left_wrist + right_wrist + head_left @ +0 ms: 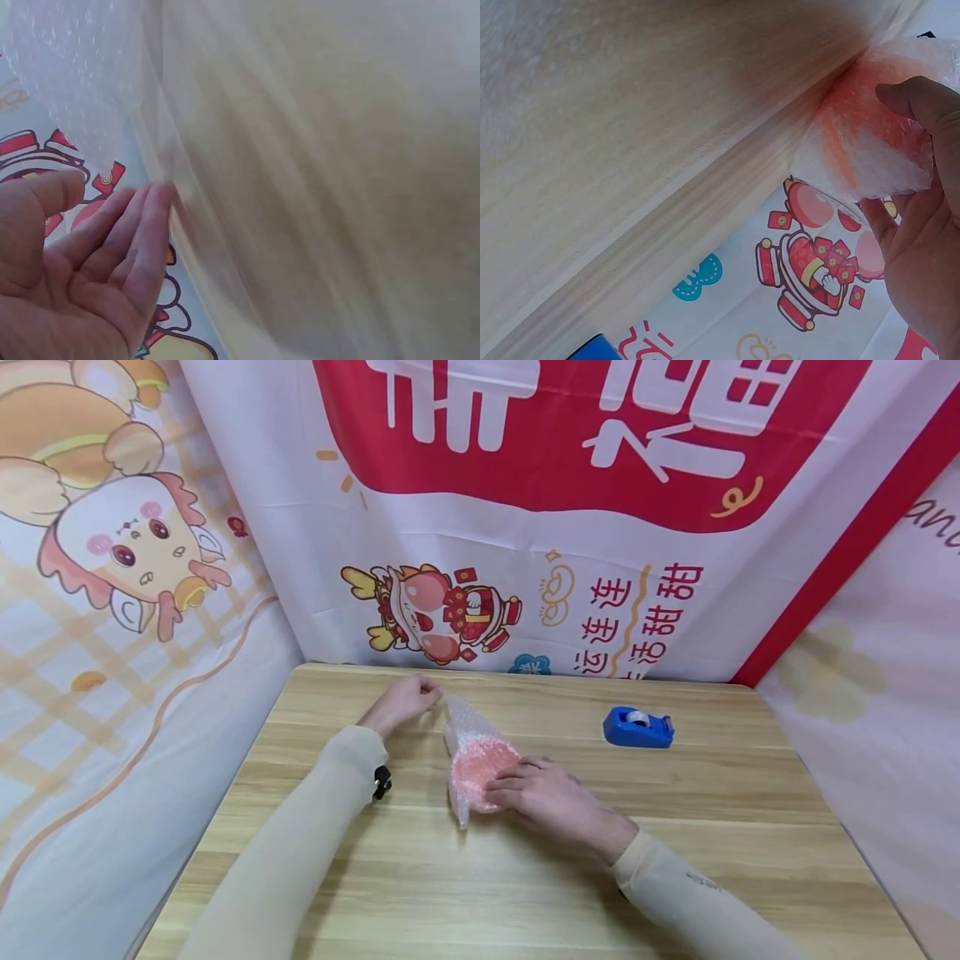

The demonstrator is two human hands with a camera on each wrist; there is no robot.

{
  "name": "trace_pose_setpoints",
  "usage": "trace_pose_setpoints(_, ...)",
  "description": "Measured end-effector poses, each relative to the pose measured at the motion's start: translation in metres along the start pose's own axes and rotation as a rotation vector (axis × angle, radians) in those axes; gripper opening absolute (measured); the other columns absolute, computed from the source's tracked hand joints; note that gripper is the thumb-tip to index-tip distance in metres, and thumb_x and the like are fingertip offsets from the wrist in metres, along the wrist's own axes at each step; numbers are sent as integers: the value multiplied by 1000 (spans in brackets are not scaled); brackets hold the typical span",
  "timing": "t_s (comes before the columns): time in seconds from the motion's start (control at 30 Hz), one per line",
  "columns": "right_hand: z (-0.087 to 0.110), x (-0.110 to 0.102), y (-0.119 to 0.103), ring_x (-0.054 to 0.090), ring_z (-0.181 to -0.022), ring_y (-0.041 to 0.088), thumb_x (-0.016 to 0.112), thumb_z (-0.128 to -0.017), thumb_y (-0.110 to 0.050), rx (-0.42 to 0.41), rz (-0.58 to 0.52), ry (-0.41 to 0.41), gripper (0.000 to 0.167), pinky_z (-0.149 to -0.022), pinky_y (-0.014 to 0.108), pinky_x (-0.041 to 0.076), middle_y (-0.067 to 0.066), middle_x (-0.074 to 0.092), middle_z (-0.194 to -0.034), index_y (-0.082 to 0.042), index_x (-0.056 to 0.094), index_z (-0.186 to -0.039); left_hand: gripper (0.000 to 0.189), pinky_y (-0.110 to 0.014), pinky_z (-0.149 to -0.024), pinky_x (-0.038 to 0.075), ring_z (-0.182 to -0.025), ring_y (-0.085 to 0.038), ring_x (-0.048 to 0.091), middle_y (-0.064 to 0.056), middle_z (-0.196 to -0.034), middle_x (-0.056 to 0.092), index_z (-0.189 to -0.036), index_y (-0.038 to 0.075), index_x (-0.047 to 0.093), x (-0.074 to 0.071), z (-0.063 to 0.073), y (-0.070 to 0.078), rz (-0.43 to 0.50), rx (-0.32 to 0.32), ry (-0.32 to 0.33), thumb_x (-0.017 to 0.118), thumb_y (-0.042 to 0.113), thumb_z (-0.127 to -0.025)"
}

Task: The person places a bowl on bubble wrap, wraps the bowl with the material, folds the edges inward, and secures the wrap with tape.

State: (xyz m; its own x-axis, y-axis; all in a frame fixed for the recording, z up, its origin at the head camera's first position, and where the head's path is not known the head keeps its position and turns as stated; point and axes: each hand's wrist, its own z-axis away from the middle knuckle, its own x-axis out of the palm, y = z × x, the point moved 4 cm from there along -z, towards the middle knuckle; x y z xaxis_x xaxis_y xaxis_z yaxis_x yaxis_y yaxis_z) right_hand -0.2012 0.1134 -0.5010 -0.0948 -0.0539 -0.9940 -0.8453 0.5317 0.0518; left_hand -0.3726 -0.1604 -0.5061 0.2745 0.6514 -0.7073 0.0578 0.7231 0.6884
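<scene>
Mid-tabletop [727, 802], a pink round thing [478, 768] is clasped in bubble wrap [467, 718]

Behind the far edge, 连连 and 甜甜 can be read in red on a white printed backdrop [630, 539], below a red panel [570, 477] whose big white characters are cut by the top of the head view. Small dark print is carried on the right sleeve [667, 881], too small to be read.

And to the bundle! Salmon-pink colour is seen through cloudy, bubbled plastic; one pointed end of the wrap is aimed at the far edge, another at the near edge. It is gripped on its right side by the right hand [551, 802], thumb on one face, fingers behind. Beside the far point, nearer the far left corner, the left hand [405, 700] is held with fingers loosely extended and thumb apart; whether the plastic is touched cannot be told.

Toward the far right corner, a blue tape dispenser [633, 733] is parked, loaded with a roll. Pale wood grain is shown all across the tabletop, and the left side is closed off by a hanging cloth [217, 727] printed with a cartoon figure and orange checks.
</scene>
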Motion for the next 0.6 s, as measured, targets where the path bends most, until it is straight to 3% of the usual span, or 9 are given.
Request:
trace_pose_setpoints(0.17, 0, -1, 0, 74, -147, 19, 79, -114, -28, -2, 8, -6, 33, -133, 52, 54, -11, 82, -152, -27, 81, -147, 49, -46, -103, 63, -105, -28, 75, -13, -116, 83, -132, 5, 81, 3, -16, -7, 99, -43, -140, 67, 50, -118)
trace_pose_setpoints(0.27, 0, -2, 1, 74, -147, 18, 79, -114, -28, -6, 15, -5, 33, -133, 51, 55, -11, 82, -152, -27, 82, -147, 46, -38, -94, 65, -98, -22, 78, -7, -107, 84, -118, 11, 84, 13, -43, -27, 163, -49, -202, 77, 55, -111)
trace_pose_setpoints(0.37, 0, -2, 1, 74, -148, 18, 78, -115, -28, -7, 20, -11, 33, -133, 51, 54, -11, 81, -153, -27, 81, -148, 35, -38, -101, 65, -102, -23, 79, -8, -110, 84, -120, 9, 82, 18, -41, -19, 171, -70, -216, 76, 43, -113)
trace_pose_setpoints(0.4, 0, -1, 1, 73, -148, 18, 78, -115, -28, -5, 21, -16, 33, -133, 51, 54, -11, 81, -153, -27, 81, -148, 34, -36, -101, 65, -102, -21, 78, -6, -109, 84, -119, 10, 82, 22, -48, -25, 186, -55, -218, 77, 43, -112)
trace_pose_setpoints(0.5, 0, 0, 2, 73, -149, 18, 77, -115, -28, -1, 21, -25, 33, -134, 51, 54, -11, 80, -154, -27, 81, -148, 31, -43, -115, 61, -113, -26, 75, -12, -119, 80, -128, 3, 76, 17, -27, -2, 183, -67, -217, 68, 31, -117)
trace_pose_setpoints(0.6, 0, 2, 2, 72, -150, 17, 77, -115, -28, 3, 26, -36, 33, -134, 51, 53, -12, 80, -155, -28, 81, -148, 35, -45, -119, 59, -120, -27, 74, -13, -128, 76, -135, 4, 72, 15, -24, 0, 236, -52, -222, 65, 34, -120)
